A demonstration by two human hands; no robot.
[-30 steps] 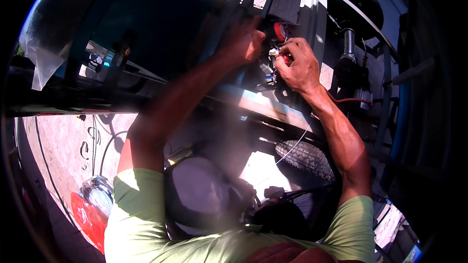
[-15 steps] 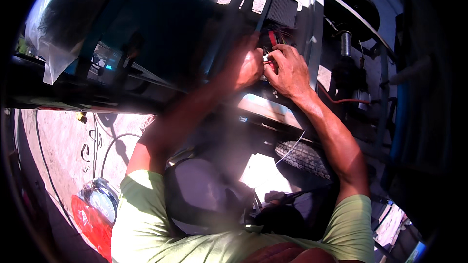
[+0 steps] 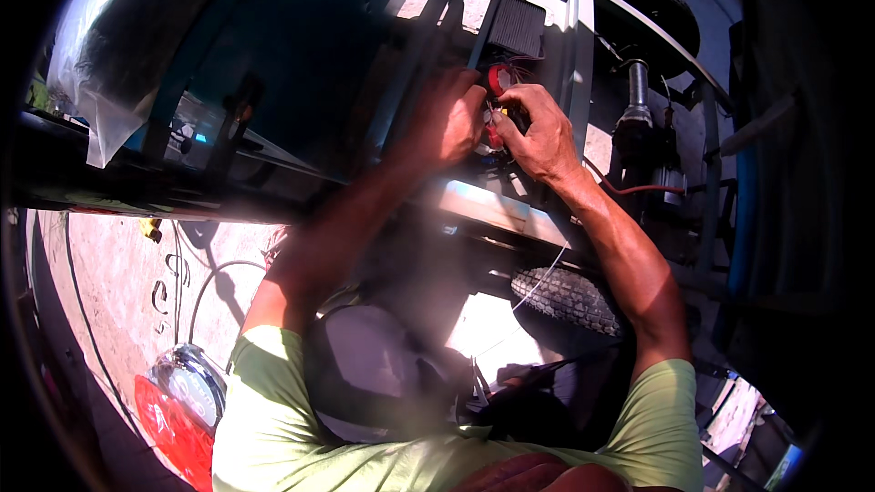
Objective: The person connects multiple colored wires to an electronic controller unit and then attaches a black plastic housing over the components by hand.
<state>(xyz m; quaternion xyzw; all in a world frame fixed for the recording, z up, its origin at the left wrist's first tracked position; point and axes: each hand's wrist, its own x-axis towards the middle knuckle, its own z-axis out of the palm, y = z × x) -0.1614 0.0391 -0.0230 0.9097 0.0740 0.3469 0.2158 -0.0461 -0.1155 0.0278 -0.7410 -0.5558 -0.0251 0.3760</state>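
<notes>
My two hands meet inside a metal vehicle frame, over a small bundle of wires (image 3: pixel 493 133) with red and whitish parts. My right hand (image 3: pixel 544 135) comes from the right, thumb and forefinger pinched on the wires. Opposite it, my left hand (image 3: pixel 450 123) is closed, its fingertips close to the same wires; what they grip is hidden. Just beyond the fingertips sits a red ring-shaped piece (image 3: pixel 499 79). Behind that, thin wires run toward a dark ribbed box (image 3: pixel 518 25).
A pale frame rail (image 3: pixel 506 210) crosses in front of my wrists, with a tyre (image 3: pixel 565 299) below it. To the right are a shock absorber (image 3: pixel 638 87) and a red hose (image 3: pixel 633 189). Clear plastic sheeting (image 3: pixel 100 82) hangs at left; a red-wrapped round item (image 3: pixel 173 419) lies below.
My hands have drawn slightly apart at the wires, and the red ring-shaped piece shows more fully. The whole view has shifted a little.
</notes>
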